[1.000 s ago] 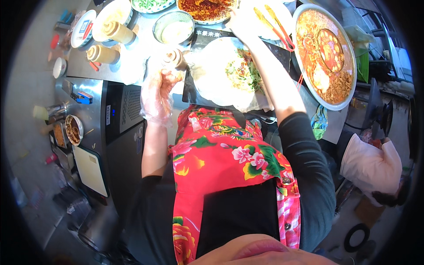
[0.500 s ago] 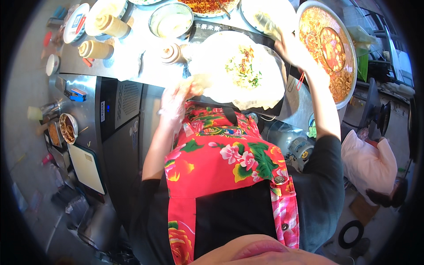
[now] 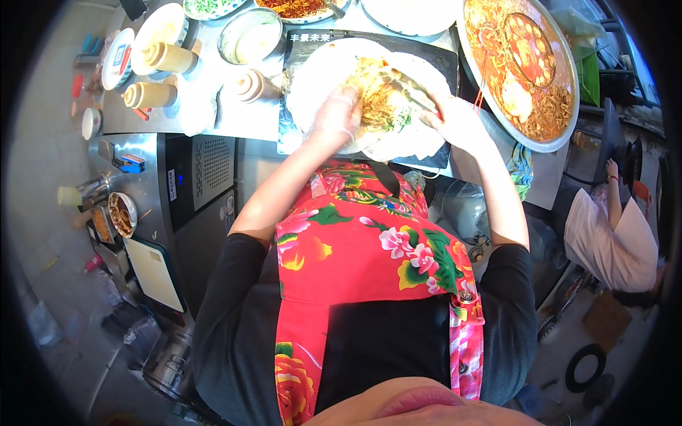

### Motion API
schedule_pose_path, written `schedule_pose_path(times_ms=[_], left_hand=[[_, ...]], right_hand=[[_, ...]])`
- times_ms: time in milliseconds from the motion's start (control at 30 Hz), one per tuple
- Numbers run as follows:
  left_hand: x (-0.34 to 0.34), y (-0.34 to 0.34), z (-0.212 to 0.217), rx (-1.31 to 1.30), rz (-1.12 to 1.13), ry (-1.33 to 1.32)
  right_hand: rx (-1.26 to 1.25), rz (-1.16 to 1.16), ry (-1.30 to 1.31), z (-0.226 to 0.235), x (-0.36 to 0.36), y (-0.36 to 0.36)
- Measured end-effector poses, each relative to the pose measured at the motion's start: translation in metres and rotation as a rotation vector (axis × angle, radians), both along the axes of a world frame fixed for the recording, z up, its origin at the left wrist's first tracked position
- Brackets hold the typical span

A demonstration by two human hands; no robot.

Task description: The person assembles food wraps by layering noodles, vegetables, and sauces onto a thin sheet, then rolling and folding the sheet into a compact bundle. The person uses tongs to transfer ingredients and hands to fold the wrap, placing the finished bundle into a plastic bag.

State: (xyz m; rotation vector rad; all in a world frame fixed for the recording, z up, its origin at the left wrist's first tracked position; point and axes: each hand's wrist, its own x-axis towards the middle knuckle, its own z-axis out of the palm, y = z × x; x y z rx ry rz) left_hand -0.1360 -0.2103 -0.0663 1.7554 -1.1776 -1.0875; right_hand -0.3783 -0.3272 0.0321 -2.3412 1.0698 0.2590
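Note:
A pale round flatbread (image 3: 311, 71) lies on a black board (image 3: 442, 60), heaped with shredded brownish and green filling (image 3: 380, 113). At the filling's left side, my left hand (image 3: 339, 113), in a thin clear glove, bends its closed fingertips into the shreds; whether it pinches any is hidden by glare. My right hand (image 3: 458, 126) grips what look like metal tongs (image 3: 406, 84), slanted over the filling's right part, their tips at the shreds. A squeeze bottle (image 3: 254, 86) stands just left of the board.
A big metal basin (image 3: 572, 106) of red stew is at right. Bowls of red chilli sauce (image 3: 302, 8) and chopped greens (image 3: 213, 6), plus a pale-filled bowl (image 3: 249, 37), line the back. Two more squeeze bottles (image 3: 169, 58) lie left. A co-worker (image 3: 612, 238) is far right.
My right hand has come from the back plate down over the flatbread. My left hand has moved right onto the filling. More brownish shreds now cover the filling, and the view has shifted slightly.

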Motion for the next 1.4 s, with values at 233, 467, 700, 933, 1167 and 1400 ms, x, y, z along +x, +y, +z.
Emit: schedule_pose_path(times_ms=[233, 467, 700, 933, 1167, 1400], left_hand=[[-0.032, 0.038, 0.009, -0.131, -0.326, -0.476], [-0.036, 0.055, 0.020, -0.038, -0.315, -0.579], [-0.037, 0.065, 0.013, -0.319, -0.269, -0.355], [0.051, -0.015, 0.013, -0.130, 0.199, -0.562], [0.025, -0.062, -0.018, -0.085, -0.288, -0.329], [0.046, -0.075, -0.011, -0.049, -0.396, -0.438]], right_hand=[[-0.117, 0.229, -0.192, -0.007, 0.033, 0.019], [-0.005, 0.042, 0.059, 0.000, 0.028, 0.012], [-0.263, 0.093, -0.392, -0.003, 0.029, 0.015], [-0.085, 0.144, -0.094, -0.015, -0.006, 0.029], [-0.023, -0.194, 0.139, -0.015, 0.001, 0.038], [0.063, -0.372, 0.046, -0.006, -0.005, 0.078]])
